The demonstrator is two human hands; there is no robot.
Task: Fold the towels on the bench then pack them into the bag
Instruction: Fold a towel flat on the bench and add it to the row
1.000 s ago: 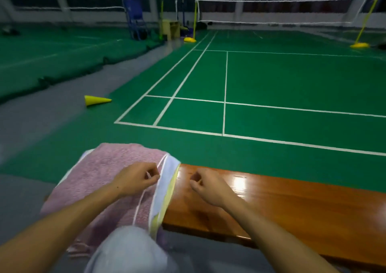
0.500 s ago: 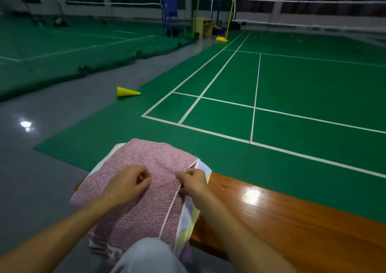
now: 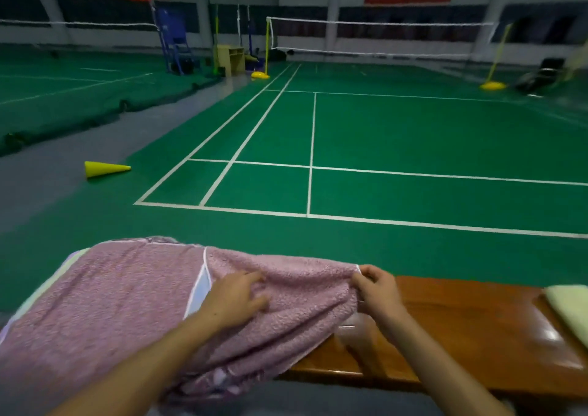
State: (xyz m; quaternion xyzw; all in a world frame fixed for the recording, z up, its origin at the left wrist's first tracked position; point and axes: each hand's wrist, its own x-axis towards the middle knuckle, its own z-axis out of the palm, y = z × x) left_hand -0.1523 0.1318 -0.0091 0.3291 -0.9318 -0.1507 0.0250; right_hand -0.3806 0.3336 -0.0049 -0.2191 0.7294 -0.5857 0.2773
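A pink terry towel (image 3: pixel 121 304) with white piping lies spread over the left end of the glossy wooden bench (image 3: pixel 471 329). My left hand (image 3: pixel 237 298) rests flat on the towel near its middle, fingers straight. My right hand (image 3: pixel 378 285) pinches the towel's right corner and holds it stretched out over the bench. A pale yellow-white cloth edge (image 3: pixel 68 264) shows from under the pink towel at the far left. A pale green folded towel (image 3: pixel 569 307) lies on the bench at the right edge of view. No bag is in sight.
Beyond the bench stretches a green badminton court with white lines and a net (image 3: pixel 378 36). A yellow cone (image 3: pixel 105 169) lies on its side on the grey floor to the left. A grey floor strip runs along the left.
My right hand has pulled the pink towel's edge to the right, opening it out over the bench. My left hand went from curled on the towel to lying flat. The view swung right.
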